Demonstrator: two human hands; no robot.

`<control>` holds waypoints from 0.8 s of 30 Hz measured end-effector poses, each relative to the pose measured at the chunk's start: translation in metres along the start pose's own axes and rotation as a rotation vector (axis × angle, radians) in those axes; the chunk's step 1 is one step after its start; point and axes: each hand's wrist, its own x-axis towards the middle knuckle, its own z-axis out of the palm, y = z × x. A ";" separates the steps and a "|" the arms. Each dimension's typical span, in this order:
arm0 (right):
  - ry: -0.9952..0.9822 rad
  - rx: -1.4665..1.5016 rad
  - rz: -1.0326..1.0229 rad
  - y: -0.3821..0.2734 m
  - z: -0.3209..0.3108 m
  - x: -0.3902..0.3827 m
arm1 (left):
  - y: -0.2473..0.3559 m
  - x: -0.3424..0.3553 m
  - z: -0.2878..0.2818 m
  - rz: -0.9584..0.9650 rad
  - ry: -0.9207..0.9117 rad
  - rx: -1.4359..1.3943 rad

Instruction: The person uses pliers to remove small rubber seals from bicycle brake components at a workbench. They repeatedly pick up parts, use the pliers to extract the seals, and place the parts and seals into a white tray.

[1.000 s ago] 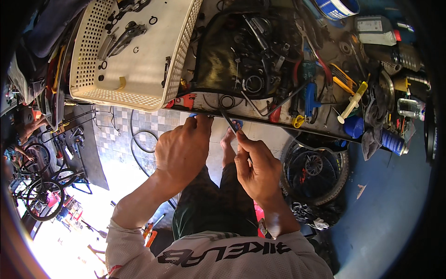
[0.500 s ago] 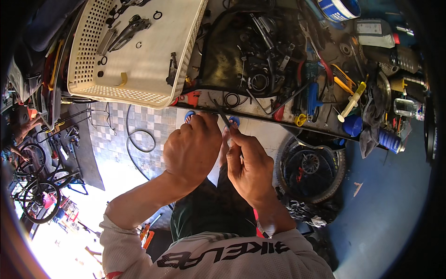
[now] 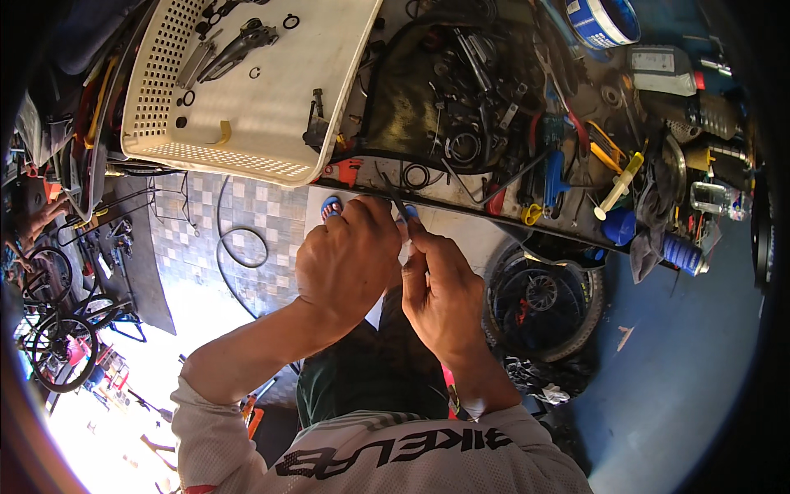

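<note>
Just below the bench edge, my left hand point(image 3: 348, 259) is closed, knuckles up, on something small that its fingers hide. Beside it, my right hand point(image 3: 438, 288) grips a slim dark bar tool point(image 3: 395, 194), perhaps a file, whose upper end slants up-left past my left fingertips. Whether the tool touches what my left hand holds I cannot tell. On the bench behind lie a black coiled ring point(image 3: 415, 174) and a red tool point(image 3: 347, 171).
A cream perforated basket point(image 3: 222, 148) holds metal parts. A dark mat point(image 3: 399, 123) carries parts, with pliers, a yellow syringe point(image 3: 617, 189) and cans to its right. A wheel point(image 3: 541, 325) stands below at right; bicycles point(image 3: 64, 350) and a co-worker's arm point(image 3: 41, 222) are at far left.
My right hand and its tool have moved leftward, closer to my left hand, which has shifted right. The basket and bench sit slightly further right and up in the picture.
</note>
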 end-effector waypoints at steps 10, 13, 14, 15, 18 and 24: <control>-0.051 -0.088 0.006 -0.007 -0.008 0.003 | -0.001 0.002 0.007 0.049 0.097 0.101; -0.057 -0.118 -0.010 -0.010 -0.009 0.005 | 0.000 0.001 0.008 0.043 0.095 0.108; -0.064 -0.126 -0.008 -0.010 -0.009 0.005 | 0.000 0.001 0.009 0.037 0.095 0.109; -0.071 -0.141 -0.013 -0.011 -0.009 0.005 | 0.000 0.001 0.009 0.039 0.092 0.113; -0.093 -0.181 -0.011 -0.012 -0.008 0.003 | 0.000 0.002 0.009 0.037 0.097 0.126; -0.124 -0.231 -0.010 -0.017 -0.007 0.001 | 0.000 0.002 0.007 0.039 0.096 0.110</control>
